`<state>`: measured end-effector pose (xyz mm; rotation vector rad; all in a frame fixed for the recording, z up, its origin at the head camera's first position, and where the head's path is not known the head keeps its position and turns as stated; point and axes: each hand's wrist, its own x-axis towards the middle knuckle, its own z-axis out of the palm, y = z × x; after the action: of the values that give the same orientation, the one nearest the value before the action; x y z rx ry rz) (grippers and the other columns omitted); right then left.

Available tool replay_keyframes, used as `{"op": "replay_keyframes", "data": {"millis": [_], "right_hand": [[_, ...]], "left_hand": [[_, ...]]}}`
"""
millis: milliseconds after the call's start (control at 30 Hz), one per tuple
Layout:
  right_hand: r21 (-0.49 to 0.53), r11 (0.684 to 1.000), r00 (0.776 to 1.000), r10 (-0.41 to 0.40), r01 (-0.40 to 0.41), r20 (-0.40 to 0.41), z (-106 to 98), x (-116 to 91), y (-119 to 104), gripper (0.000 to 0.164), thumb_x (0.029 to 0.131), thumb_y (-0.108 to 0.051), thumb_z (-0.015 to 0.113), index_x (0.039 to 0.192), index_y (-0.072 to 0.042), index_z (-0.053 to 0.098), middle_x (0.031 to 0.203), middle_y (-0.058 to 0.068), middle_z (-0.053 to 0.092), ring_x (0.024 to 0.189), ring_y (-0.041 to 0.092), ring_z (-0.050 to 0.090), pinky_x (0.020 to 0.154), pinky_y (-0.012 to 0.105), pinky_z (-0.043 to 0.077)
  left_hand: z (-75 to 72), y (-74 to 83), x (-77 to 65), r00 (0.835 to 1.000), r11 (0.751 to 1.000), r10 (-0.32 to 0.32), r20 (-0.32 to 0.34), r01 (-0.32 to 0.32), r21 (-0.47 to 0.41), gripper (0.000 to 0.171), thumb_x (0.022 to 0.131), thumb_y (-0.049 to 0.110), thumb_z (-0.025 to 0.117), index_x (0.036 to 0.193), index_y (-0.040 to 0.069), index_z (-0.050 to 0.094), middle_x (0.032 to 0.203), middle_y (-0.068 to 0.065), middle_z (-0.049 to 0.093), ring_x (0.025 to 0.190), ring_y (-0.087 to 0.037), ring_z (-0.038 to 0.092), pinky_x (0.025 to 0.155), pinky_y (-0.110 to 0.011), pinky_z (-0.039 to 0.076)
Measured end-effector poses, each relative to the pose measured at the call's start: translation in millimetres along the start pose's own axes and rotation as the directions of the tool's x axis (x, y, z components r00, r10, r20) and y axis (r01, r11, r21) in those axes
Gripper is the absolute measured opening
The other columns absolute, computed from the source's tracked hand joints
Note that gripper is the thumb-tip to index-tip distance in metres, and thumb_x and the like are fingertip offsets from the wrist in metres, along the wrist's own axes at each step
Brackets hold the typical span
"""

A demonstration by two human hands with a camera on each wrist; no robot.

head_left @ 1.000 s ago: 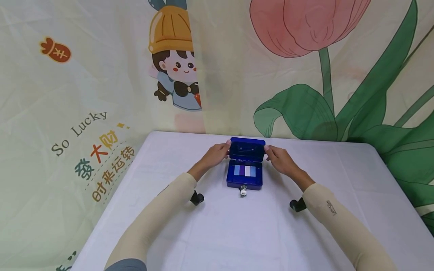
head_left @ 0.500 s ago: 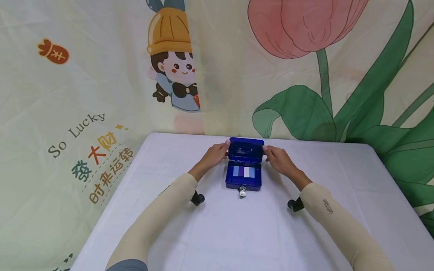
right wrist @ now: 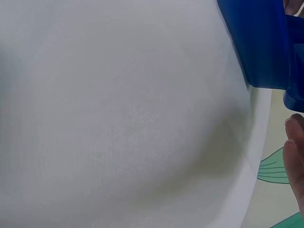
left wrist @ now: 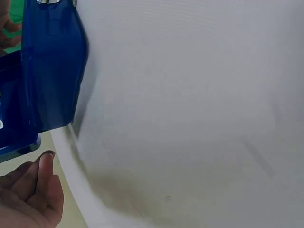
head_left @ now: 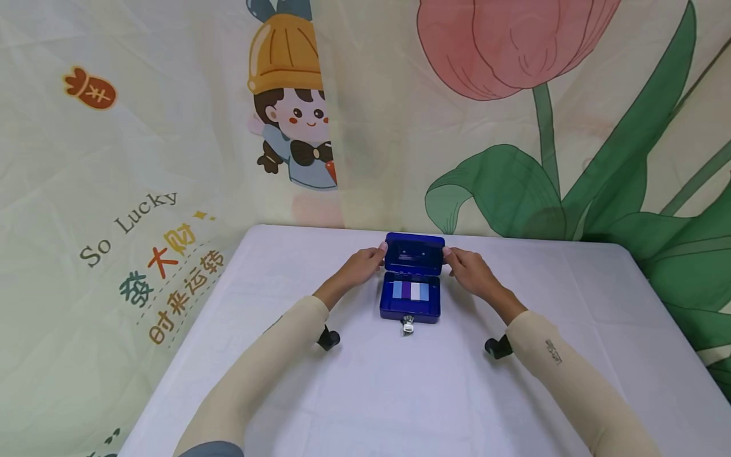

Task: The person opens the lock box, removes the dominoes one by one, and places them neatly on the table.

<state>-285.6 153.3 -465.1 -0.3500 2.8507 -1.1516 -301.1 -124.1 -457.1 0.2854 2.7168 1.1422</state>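
A small blue box (head_left: 411, 312) stands on the white-covered table with its lid (head_left: 414, 254) raised at the back. Inside lies a row of strips (head_left: 410, 291) in light blue, purple and white. From the front wall hangs a silver latch (head_left: 408, 325). My left hand (head_left: 361, 266) is at the lid's left edge, and my right hand (head_left: 471, 270) is at its right edge. In the left wrist view, loosely bent fingers (left wrist: 45, 178) sit just off the lid's corner. A narrow gap also parts the right fingers (right wrist: 295, 137) from the lid.
The white cloth (head_left: 411, 393) covers the table on all sides of the box. Close behind its far edge hangs a printed backdrop (head_left: 377, 127). A black wrist mount (head_left: 329, 338) juts from under the left sleeve, another mount (head_left: 499, 347) from the right.
The left fingertips have shifted slightly down along the lid's edge. The right hand, the box and the raised lid look nearly the same; the whole view has shifted a little.
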Motion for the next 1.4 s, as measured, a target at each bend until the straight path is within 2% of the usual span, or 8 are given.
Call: {"op": "replay_keyframes", "data": {"millis": [200, 300, 400, 567, 800, 1033, 1167, 1400], "right_hand": [[-0.131, 0.991, 0.997, 0.005, -0.014, -0.071, -1, -5, -2, 0.064, 0.106, -0.055, 0.032, 0.141, -0.006, 0.055, 0.128, 0.017, 0.068, 0.106, 0.034, 0.067, 0.090, 0.051, 0.053], [-0.159, 0.987, 0.989, -0.023, 0.000, -0.143, -1, -9, -5, 0.054, 0.105, -0.050, 0.044, 0.131, -0.006, 0.061, 0.118, 0.016, 0.071, 0.095, 0.031, 0.067, 0.079, 0.045, 0.055], [-0.174, 0.984, 0.973, -0.064, 0.025, -0.223, 0, -12, -8, 0.042, 0.103, -0.044, 0.054, 0.116, -0.006, 0.066, 0.100, 0.012, 0.073, 0.079, 0.026, 0.063, 0.065, 0.036, 0.049], [-0.176, 0.982, 0.954, -0.115, 0.068, -0.275, 3, -17, -15, 0.032, 0.101, -0.037, 0.058, 0.106, -0.006, 0.067, 0.085, 0.008, 0.070, 0.066, 0.020, 0.056, 0.055, 0.030, 0.041], [-0.206, 0.971, 0.970, -0.159, 0.120, -0.183, 8, -24, -32, 0.027, 0.100, -0.034, 0.060, 0.104, -0.008, 0.067, 0.083, 0.004, 0.068, 0.068, 0.018, 0.054, 0.058, 0.029, 0.044], [-0.233, 0.960, 0.985, -0.166, 0.154, -0.034, 14, -28, -49, 0.031, 0.097, -0.034, 0.066, 0.114, -0.008, 0.069, 0.082, 0.001, 0.068, 0.070, 0.017, 0.055, 0.060, 0.029, 0.046], [-0.249, 0.953, 0.985, -0.162, 0.171, 0.056, 16, -27, -56, 0.037, 0.094, -0.037, 0.069, 0.118, -0.008, 0.069, 0.086, 0.002, 0.070, 0.075, 0.017, 0.060, 0.065, 0.031, 0.051], [-0.283, 0.937, 0.971, -0.155, 0.204, 0.185, 28, -20, -59, 0.046, 0.089, -0.037, 0.076, 0.122, -0.005, 0.069, 0.094, 0.004, 0.073, 0.080, 0.017, 0.065, 0.072, 0.035, 0.058]], "left_hand": [[2.1, -5.7, -7.2, 0.999, 0.998, -0.003, 0.046, 0.000, 0.064, 0.072, 0.105, 0.060, 0.030, 0.142, 0.003, 0.054, 0.132, -0.015, 0.065, 0.127, -0.031, 0.057, 0.109, -0.049, 0.043], [2.9, -7.7, -11.6, 0.997, 0.998, -0.002, 0.075, -0.003, 0.069, 0.073, 0.103, 0.061, 0.034, 0.144, 0.003, 0.052, 0.139, -0.016, 0.061, 0.132, -0.032, 0.054, 0.112, -0.049, 0.040], [3.3, -11.1, -15.4, 0.994, 0.996, 0.012, 0.113, -0.022, 0.084, 0.073, 0.103, 0.062, 0.037, 0.145, 0.004, 0.051, 0.141, -0.015, 0.060, 0.133, -0.031, 0.054, 0.112, -0.047, 0.041], [0.9, -14.9, -21.8, 0.982, 0.993, 0.038, 0.183, -0.059, 0.107, 0.078, 0.098, 0.065, 0.047, 0.147, 0.004, 0.048, 0.142, -0.014, 0.059, 0.132, -0.030, 0.055, 0.111, -0.047, 0.043], [0.1, -17.0, -28.7, 0.961, 0.991, 0.049, 0.271, -0.081, 0.110, 0.088, 0.088, 0.061, 0.065, 0.152, 0.005, 0.041, 0.151, -0.013, 0.050, 0.140, -0.030, 0.046, 0.116, -0.048, 0.036], [1.7, -19.5, -35.1, 0.940, 0.993, 0.073, 0.333, -0.098, 0.059, 0.099, 0.080, 0.053, 0.079, 0.156, 0.010, 0.033, 0.154, -0.013, 0.047, 0.144, -0.031, 0.042, 0.118, -0.050, 0.032], [1.6, -21.2, -37.5, 0.940, 0.989, 0.078, 0.331, -0.115, 0.092, 0.105, 0.075, 0.054, 0.083, 0.157, 0.013, 0.031, 0.154, -0.013, 0.045, 0.144, -0.033, 0.039, 0.118, -0.053, 0.031], [4.2, -24.2, -41.5, 0.945, 0.977, 0.074, 0.317, -0.132, 0.165, 0.114, 0.069, 0.056, 0.087, 0.159, 0.018, 0.027, 0.160, -0.006, 0.039, 0.141, -0.035, 0.036, 0.116, -0.057, 0.031]]}}
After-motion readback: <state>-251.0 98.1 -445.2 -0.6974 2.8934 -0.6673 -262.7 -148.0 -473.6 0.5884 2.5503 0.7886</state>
